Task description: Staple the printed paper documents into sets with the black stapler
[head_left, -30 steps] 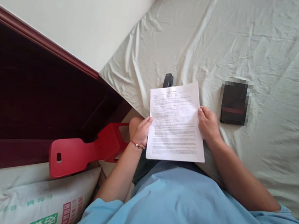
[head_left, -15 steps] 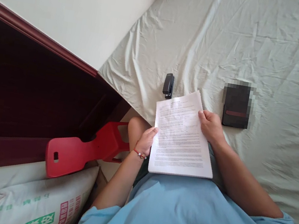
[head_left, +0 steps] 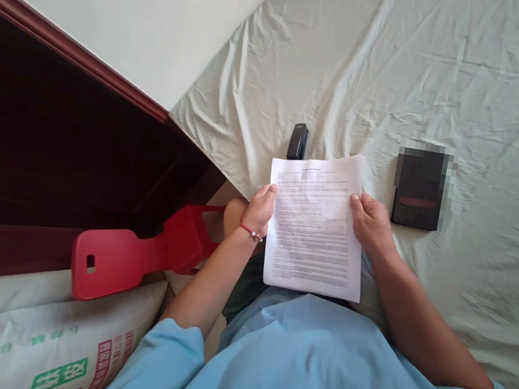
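A stack of printed paper sheets (head_left: 315,237) is held up in front of my blue shirt, its text facing me. My left hand (head_left: 260,208), with a red beaded bracelet at the wrist, pinches the stack's left edge, thumb on top. On the upper right edge, my right hand (head_left: 370,221) grips the sheets with its thumb on the printed side. The fingers of both hands are partly hidden beneath the paper. Just beyond the top edge of the sheets, a black stapler (head_left: 297,141) lies on the bed, its near end close to the paper.
A black book-like object (head_left: 420,191), partly pixelated, lies on the pale wrinkled bedsheet (head_left: 509,130) at the right. To the left are a red plastic chair (head_left: 113,263), a white printed sack (head_left: 66,341) and a dark wooden panel (head_left: 49,139).
My left hand has moved up along the left edge of the sheets. The stack has turned slightly and its top now reaches nearer the stapler. The camera view has shifted a little.
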A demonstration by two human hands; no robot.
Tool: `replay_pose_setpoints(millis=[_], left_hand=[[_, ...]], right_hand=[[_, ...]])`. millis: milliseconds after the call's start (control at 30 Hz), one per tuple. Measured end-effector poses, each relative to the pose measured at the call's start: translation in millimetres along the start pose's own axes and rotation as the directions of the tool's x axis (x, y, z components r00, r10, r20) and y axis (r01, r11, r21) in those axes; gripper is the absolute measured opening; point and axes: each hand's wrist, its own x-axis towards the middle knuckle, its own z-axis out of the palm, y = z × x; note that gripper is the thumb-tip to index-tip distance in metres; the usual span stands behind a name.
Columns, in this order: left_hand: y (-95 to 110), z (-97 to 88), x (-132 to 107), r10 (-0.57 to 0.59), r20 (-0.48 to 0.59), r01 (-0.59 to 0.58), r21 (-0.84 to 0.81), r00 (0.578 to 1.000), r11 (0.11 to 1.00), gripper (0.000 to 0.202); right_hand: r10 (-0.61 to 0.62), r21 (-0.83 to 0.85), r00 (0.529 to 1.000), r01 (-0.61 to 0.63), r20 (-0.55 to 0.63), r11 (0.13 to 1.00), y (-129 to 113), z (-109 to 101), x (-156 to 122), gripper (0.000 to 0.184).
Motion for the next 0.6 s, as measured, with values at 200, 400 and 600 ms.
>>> replay_pose_setpoints(millis=[200, 400, 600], left_hand=[[-1.3, -2.6, 15.1, -0.054, 0.081, 0.056, -0.03, 0.995, 0.998, 0.027], [5.8, -7.3, 47.4, -0.058, 0.098, 0.037, 0.2, 0.993, 0.979, 0.024], [8.4, -2.1, 68.3, -0.194, 0.089, 0.165, 0.265, 0.977, 0.95, 0.02]], right_hand=[[0.001, -0.079, 0.999, 0.002, 0.04, 0.997, 1.7, -4.1, 1.7, 0.043], [0.072, -0.137, 0.996, -0.063, 0.055, 0.988, -0.5, -4.8, 0.1, 0.039], [0.074, -0.058, 0.997, -0.074, 0.0, 0.996, 2.1, -5.6, -1.7, 0.044]])
